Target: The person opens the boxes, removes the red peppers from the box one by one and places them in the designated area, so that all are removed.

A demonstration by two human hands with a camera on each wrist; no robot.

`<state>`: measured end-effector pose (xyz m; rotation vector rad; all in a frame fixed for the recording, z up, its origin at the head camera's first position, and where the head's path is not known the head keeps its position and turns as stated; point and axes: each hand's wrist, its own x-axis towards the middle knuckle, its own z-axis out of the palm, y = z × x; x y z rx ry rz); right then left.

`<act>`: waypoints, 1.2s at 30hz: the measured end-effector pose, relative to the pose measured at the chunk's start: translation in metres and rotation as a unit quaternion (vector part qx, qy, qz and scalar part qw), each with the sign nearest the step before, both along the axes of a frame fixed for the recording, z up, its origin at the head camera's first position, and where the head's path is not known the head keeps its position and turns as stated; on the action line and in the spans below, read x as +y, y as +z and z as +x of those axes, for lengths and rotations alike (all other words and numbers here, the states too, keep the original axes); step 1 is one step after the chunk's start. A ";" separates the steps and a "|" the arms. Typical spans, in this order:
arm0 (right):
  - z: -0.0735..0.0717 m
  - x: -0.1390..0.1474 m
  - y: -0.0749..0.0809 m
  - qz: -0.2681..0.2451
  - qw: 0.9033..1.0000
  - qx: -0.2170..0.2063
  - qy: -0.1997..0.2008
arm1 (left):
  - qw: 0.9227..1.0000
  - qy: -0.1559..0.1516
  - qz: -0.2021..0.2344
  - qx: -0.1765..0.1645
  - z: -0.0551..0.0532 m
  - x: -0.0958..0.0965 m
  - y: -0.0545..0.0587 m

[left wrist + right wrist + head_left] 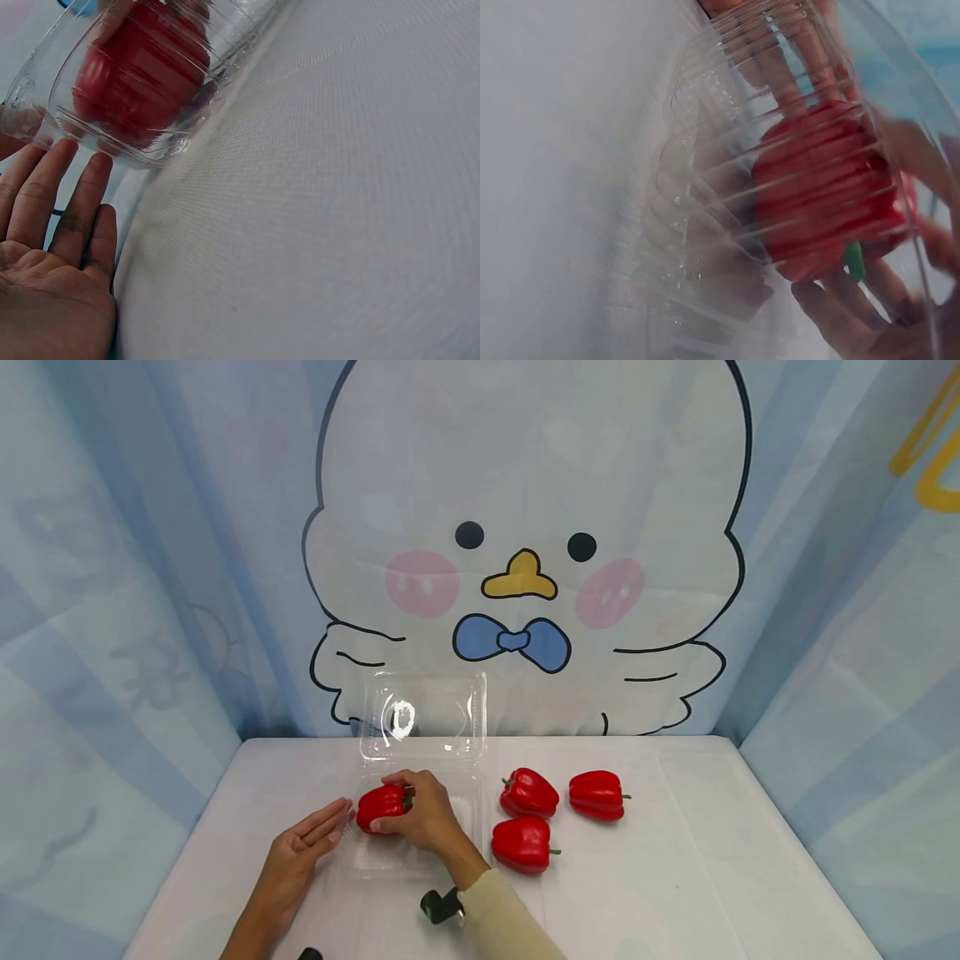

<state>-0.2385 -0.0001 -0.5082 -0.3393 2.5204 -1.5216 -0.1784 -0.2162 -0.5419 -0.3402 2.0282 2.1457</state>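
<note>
A clear plastic clamshell box (pixel 382 862) lies with its lid (pixel 438 718) raised at the back. My right hand (pixel 429 814) grips a red bell pepper (pixel 377 808) at the left side of the box's base, thumb in front and fingers behind. In the right wrist view the pepper (pixel 821 187) shows through the ribbed plastic wall, its green stem toward the palm. My left hand (pixel 294 858) has its fingers extended at the box's left edge. In the left wrist view the left fingertips (pixel 94 169) are at the box wall; contact is hard to tell.
To the right of the box lie three more red bell peppers: one at the back (pixel 529 793), one in front (pixel 522 845), another farther right (pixel 597 796). A dark wrist-camera piece (pixel 439 906) sits by the right sleeve. A cartoon-printed curtain (pixel 525 468) hangs behind the white table (pixel 712 877).
</note>
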 end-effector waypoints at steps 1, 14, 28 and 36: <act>0.000 0.001 0.000 0.000 1.000 0.000 -0.001 | 1.000 0.000 -0.001 0.000 0.000 0.000 0.000; 0.003 0.011 0.010 -0.001 1.000 0.017 0.001 | 1.000 -0.003 -0.005 0.003 0.001 0.000 0.000; 0.012 0.028 0.033 -0.025 0.999 0.032 -0.004 | 1.000 -0.003 -0.020 0.004 0.000 0.002 -0.002; 0.019 0.041 0.048 -0.042 0.998 0.039 -0.004 | 1.000 0.002 -0.023 -0.005 0.000 0.002 0.001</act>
